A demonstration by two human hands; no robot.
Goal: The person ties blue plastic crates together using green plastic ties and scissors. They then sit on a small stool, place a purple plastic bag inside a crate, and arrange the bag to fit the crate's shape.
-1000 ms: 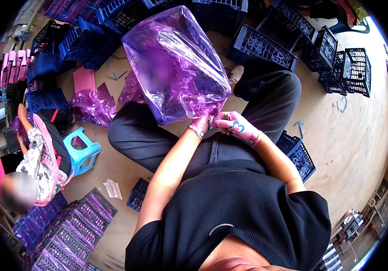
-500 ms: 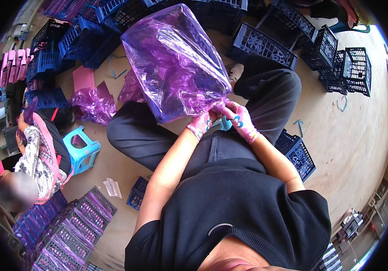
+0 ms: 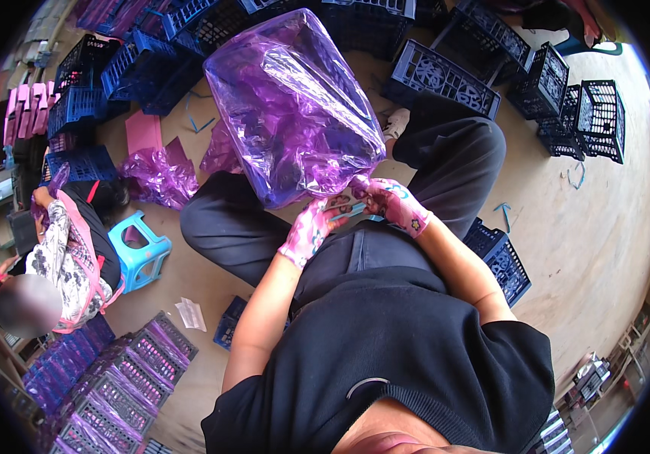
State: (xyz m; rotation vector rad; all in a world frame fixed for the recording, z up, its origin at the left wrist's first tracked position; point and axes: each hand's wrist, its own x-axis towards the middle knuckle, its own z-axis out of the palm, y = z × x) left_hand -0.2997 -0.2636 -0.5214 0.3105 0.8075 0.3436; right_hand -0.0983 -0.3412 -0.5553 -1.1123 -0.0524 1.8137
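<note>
A large shiny purple plastic bag (image 3: 294, 113) stands in front of me, wrapped round a dark blue crate that shows through the film. Its gathered neck (image 3: 359, 183) is at the near right corner, pinched in the fingers of my right hand (image 3: 399, 207). My left hand (image 3: 308, 233) is just left of it and a little lower, its fingers closed on a thin light-blue strip (image 3: 349, 211) that reaches toward the right hand. Both hands wear pink patterned gloves. Where the strip meets the right hand is hidden by the fingers.
Dark blue crates (image 3: 446, 79) stand beyond my knees and at right (image 3: 601, 117). Purple-wrapped crates (image 3: 124, 386) line the lower left. A co-worker (image 3: 67, 257) is at left near a blue stool (image 3: 139, 246). Crumpled purple film (image 3: 160, 178) and blue strips (image 3: 505, 216) lie on the floor.
My left hand has come away from the bag's neck, down and to the left, with the light-blue strip now showing between the hands. The right hand stays at the neck.
</note>
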